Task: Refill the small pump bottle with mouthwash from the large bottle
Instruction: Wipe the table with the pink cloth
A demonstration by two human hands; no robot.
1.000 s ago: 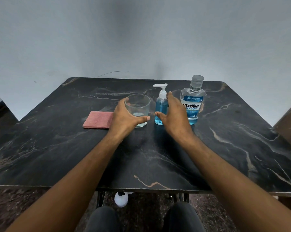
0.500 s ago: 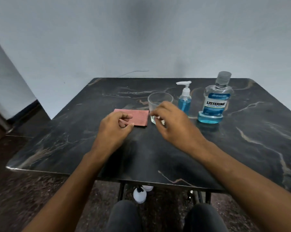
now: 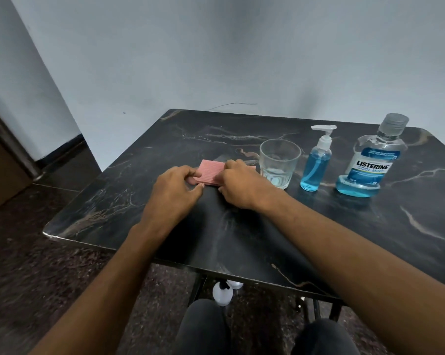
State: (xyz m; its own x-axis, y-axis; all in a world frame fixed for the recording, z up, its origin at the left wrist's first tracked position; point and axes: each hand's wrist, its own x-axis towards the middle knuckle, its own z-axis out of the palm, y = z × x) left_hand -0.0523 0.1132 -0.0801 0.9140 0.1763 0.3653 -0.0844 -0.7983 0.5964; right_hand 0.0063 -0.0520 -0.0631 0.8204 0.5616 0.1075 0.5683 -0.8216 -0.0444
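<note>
Both hands, left hand (image 3: 176,189) and right hand (image 3: 241,184), pinch the pink cloth (image 3: 211,172); lift it evenly, clear of the glass (image 3: 279,162).

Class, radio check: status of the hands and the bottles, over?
Both hands, left hand and right hand, grip pink cloth. Pump bottle, large bottle capped, untouched. Glass beside them.

Head view. At frame centre, the left hand (image 3: 174,189) and right hand (image 3: 238,184) pinch opposite ends of a pink ribbed cloth (image 3: 211,172) on a dark marbled table (image 3: 408,221). Right of them stand a clear glass (image 3: 279,163), a small pump bottle (image 3: 317,160) and a large mouthwash bottle (image 3: 372,160), all upright.
</note>
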